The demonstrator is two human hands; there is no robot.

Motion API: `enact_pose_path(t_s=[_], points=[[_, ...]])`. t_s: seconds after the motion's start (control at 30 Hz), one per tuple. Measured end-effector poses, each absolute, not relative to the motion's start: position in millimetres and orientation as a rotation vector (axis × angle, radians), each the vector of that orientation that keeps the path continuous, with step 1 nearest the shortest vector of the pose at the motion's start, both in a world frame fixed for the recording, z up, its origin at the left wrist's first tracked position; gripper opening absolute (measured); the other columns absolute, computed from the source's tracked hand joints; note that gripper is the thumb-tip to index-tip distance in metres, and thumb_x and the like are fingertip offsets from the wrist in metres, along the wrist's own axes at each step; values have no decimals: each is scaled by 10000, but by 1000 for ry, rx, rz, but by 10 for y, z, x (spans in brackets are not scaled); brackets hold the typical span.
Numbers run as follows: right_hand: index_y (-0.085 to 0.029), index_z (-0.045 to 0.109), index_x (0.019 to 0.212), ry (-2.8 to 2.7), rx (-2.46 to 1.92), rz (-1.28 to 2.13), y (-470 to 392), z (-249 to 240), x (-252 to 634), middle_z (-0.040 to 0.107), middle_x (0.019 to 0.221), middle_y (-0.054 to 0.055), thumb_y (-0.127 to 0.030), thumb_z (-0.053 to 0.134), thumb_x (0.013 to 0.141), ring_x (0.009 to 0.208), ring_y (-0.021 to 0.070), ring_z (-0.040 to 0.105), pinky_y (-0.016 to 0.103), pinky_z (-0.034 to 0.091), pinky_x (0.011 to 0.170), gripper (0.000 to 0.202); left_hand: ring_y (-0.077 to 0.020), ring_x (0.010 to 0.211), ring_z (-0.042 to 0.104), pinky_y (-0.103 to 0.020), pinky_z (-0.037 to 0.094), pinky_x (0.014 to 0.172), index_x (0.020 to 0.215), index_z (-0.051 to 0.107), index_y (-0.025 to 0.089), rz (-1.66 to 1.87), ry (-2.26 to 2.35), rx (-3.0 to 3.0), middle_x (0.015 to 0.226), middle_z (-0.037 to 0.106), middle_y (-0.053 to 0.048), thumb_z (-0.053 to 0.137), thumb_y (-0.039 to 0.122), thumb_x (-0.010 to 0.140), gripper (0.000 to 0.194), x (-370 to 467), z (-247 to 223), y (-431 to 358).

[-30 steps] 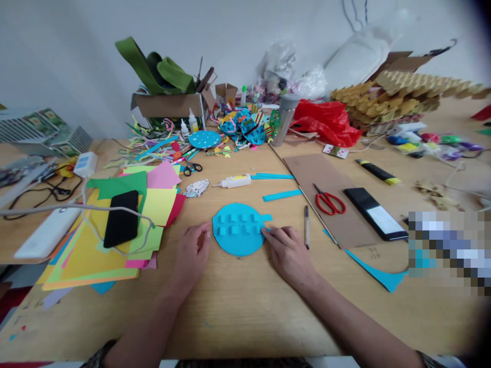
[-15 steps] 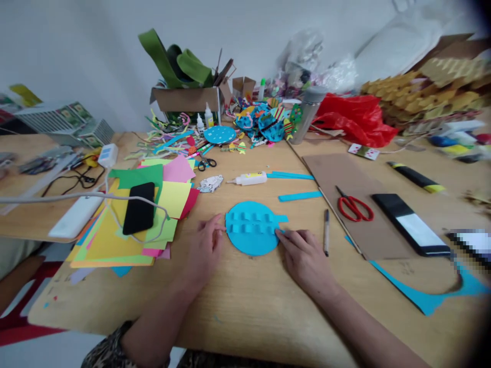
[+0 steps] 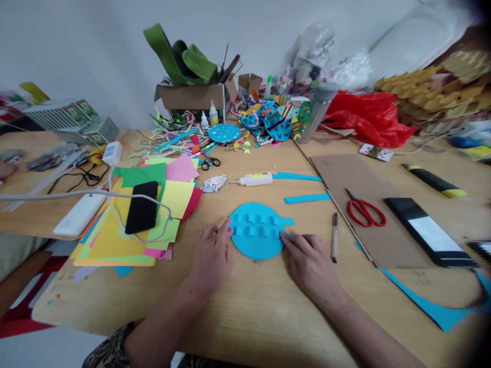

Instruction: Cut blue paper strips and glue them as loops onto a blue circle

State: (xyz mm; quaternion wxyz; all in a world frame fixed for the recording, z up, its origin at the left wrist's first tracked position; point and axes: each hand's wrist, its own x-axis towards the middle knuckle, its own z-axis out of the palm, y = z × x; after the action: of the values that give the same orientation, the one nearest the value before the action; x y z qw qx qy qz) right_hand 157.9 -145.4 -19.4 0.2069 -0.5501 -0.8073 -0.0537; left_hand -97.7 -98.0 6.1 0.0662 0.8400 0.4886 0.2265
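A blue paper circle [image 3: 258, 249] lies flat on the table in front of me, with two rows of wavy blue paper strips [image 3: 255, 231] across it. The upper strip's end sticks out past the right edge. My left hand [image 3: 213, 250] is at the circle's left edge, fingers bent and closed on the rim by the strips' ends. My right hand [image 3: 309, 260] pinches the lower strip's right end at the opposite edge. Above the circle lie a white glue bottle [image 3: 255, 179] and loose blue strips [image 3: 307, 198].
Coloured paper [image 3: 103, 245] with a black phone [image 3: 141, 207] and a cable lies left. To the right are a pen [image 3: 335, 237], brown cardboard [image 3: 345, 174], red-handled scissors [image 3: 366, 212] and a blue offcut [image 3: 422, 301]. Craft pieces and a box [image 3: 192, 97] stand behind.
The view has shifted slightly, so everything sits a little farther right in the picture. My left fingers have moved slightly up along the circle's left edge; my right hand keeps its pinch.
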Motion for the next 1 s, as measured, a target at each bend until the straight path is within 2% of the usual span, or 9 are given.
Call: enact_pose_path(t_s=[0.2,0.47,0.7,0.9,1.0], points=[[-76,582,1270,-2247,-1536,-132,-1441,-207,1579,651,1026,145,-87,460,881,912,284,467,425,460,765,409,-263,968,587,-413,483,856,1383,348,182,594,1519,2521,1099,711,-54,438,-29,744,679,-946,100,-1006],[-53,580,1262,-2230,-1501,-177,-1464,-173,1572,640,1032,148,-89,470,894,910,267,461,414,474,787,386,-250,1050,574,-420,444,955,1390,324,156,586,1502,2419,1143,697,-41,418,1,762,654,-988,93,-980],[-79,597,1236,-2229,-1501,-155,-1435,-189,1565,630,991,143,-59,446,874,896,271,472,427,483,751,393,-242,1085,553,-390,456,928,1355,384,153,525,1531,2380,1126,690,-58,430,-9,759,619,-960,94,-976],[-118,558,1281,-2106,-1456,-121,-1479,-125,1572,585,973,128,-46,465,858,904,259,476,425,497,766,439,-213,1110,553,-366,464,943,1348,390,168,645,1474,2308,1139,670,-56,427,-14,750,626,-988,96,-956],[-120,586,1233,-2048,-1445,-126,-1491,-108,1580,570,956,124,-29,477,843,901,256,474,419,496,756,415,-201,1094,565,-353,476,932,1353,383,182,726,1449,2300,1137,665,-49,424,-6,758,626,-1008,101,-941]])
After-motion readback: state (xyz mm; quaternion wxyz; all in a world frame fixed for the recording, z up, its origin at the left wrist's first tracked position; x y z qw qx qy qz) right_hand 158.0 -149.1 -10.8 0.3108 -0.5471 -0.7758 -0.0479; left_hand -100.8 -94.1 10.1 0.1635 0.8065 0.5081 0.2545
